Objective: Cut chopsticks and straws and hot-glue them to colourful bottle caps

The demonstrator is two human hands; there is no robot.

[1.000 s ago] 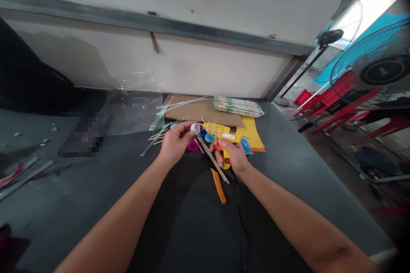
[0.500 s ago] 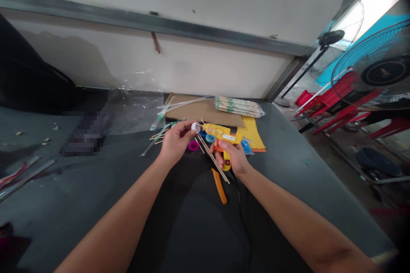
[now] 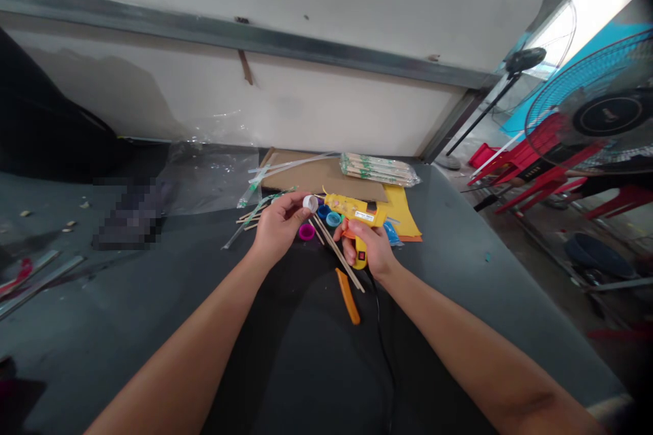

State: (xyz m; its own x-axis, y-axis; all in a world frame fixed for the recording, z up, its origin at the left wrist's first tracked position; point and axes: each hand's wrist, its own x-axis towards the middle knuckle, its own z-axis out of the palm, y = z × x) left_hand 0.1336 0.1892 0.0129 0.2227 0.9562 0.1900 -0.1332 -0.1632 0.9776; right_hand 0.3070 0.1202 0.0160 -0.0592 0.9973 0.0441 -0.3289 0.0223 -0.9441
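Left forearm (image 3: 188, 346), right forearm (image 3: 474, 343): bare, slim, smooth.

a pixelated patch (image 3: 127, 214) blurs out whatever sits there on the left, the yellow glue gun (image 3: 352, 207) has its grip buried in the right hand (image 3: 370, 248), the standing fan (image 3: 602, 112) runs off the right edge, and those tiny specks (image 3: 69, 224) are too small to call.

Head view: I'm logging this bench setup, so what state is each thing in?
Left hand, pinching a white bottle cap
Right hand, gripping a yellow glue gun
Magenta plastic cap, lying loose
Wooden sticks, bagged in clear plastic
Cardboard sheet, lying flat
Orange strip, lying alone
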